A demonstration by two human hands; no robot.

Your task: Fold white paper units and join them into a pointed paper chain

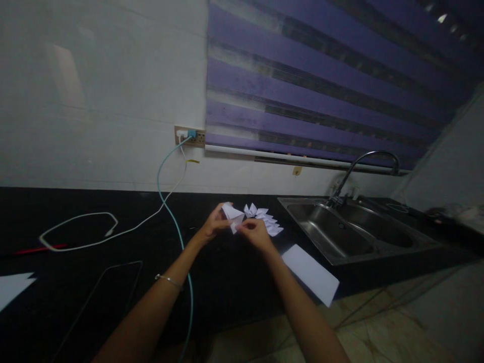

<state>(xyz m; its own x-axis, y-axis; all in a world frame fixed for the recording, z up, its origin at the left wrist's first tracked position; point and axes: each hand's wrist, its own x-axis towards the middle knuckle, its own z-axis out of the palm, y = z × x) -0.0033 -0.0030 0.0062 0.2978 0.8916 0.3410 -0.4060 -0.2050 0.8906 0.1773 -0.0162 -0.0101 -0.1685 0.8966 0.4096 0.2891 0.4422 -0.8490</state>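
Observation:
Both of my hands meet over a black countertop (227, 277), pinching one small folded white paper piece (233, 215). My left hand (214, 224) grips its left side with closed fingers; a thin bracelet circles that wrist. My right hand (254, 232) pinches the piece's lower right edge. Just behind the hands lies a cluster of several similar folded white paper pieces (264, 219). A flat white sheet of paper (310, 273) rests near the counter's front edge, to the right of my right forearm.
A steel sink (340, 237) with a curved tap (372, 157) is set into the counter at right. A teal cable (170, 201) and a white cable (83, 237) run from a wall socket (190, 136). A dark phone (109, 287) and a paper scrap (13, 287) lie at left.

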